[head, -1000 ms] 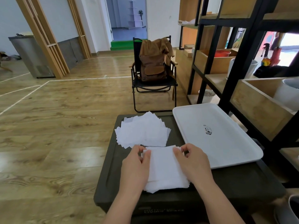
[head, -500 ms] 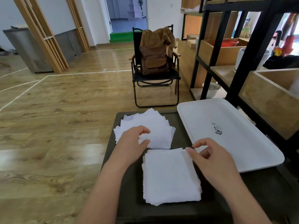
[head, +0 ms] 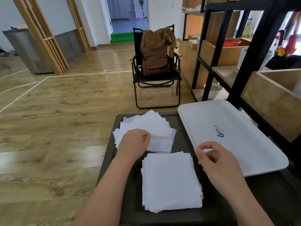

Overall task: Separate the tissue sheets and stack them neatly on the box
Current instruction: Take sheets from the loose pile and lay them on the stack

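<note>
A thick pile of white tissue sheets (head: 171, 181) lies near the front of the dark box lid (head: 130, 201). Behind it a fanned, uneven stack of separated sheets (head: 154, 128) rests on the same lid. My left hand (head: 135, 144) lies on the fanned stack's left part and pinches a single thin sheet (head: 160, 137) at its left edge, laying it over the stack. My right hand (head: 216, 159) hovers just right of the near pile, fingers loosely curled, holding nothing.
A white tray (head: 236, 144) sits on the box's right side, close to my right hand. A black metal shelf with wooden crates (head: 244, 66) stands to the right. A folding chair with a brown backpack (head: 154, 59) stands behind the box on the wooden floor.
My left hand lifted a sheet off the near pile and carried it back onto the fanned stack. My right hand left the pile and drew off to the right.
</note>
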Action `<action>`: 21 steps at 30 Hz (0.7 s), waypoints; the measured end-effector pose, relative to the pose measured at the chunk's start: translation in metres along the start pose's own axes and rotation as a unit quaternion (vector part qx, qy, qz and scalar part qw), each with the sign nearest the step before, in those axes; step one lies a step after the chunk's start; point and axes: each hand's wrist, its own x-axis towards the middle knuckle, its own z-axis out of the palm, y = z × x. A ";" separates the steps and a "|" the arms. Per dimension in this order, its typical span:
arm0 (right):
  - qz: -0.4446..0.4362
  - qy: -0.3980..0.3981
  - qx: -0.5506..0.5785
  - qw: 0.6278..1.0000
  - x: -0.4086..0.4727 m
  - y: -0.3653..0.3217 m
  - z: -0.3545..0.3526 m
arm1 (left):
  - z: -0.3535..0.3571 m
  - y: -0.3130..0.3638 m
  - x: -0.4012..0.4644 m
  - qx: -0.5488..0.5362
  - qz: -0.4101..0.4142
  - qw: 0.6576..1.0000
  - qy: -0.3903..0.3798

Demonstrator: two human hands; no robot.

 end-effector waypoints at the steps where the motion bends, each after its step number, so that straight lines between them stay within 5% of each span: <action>1: -0.003 0.002 0.004 1.000 0.000 -0.001 0.000 | -0.001 0.001 -0.001 -0.016 -0.011 1.000 0.019; 5: -0.011 0.014 0.021 1.000 -0.002 -0.007 -0.001 | -0.021 0.012 -0.005 -0.164 -0.069 0.978 0.106; 10: -0.054 0.005 0.044 0.998 -0.002 -0.028 0.001 | -0.065 0.037 -0.028 -0.462 -0.153 0.864 0.126; 16: -0.101 -0.051 0.119 0.986 -0.006 -0.067 0.010 | -0.106 0.063 -0.068 -0.553 -0.136 0.820 0.054; 21: -0.119 -0.083 0.225 0.963 -0.021 -0.083 0.007 | -0.114 0.073 -0.091 -0.534 -0.111 0.836 0.054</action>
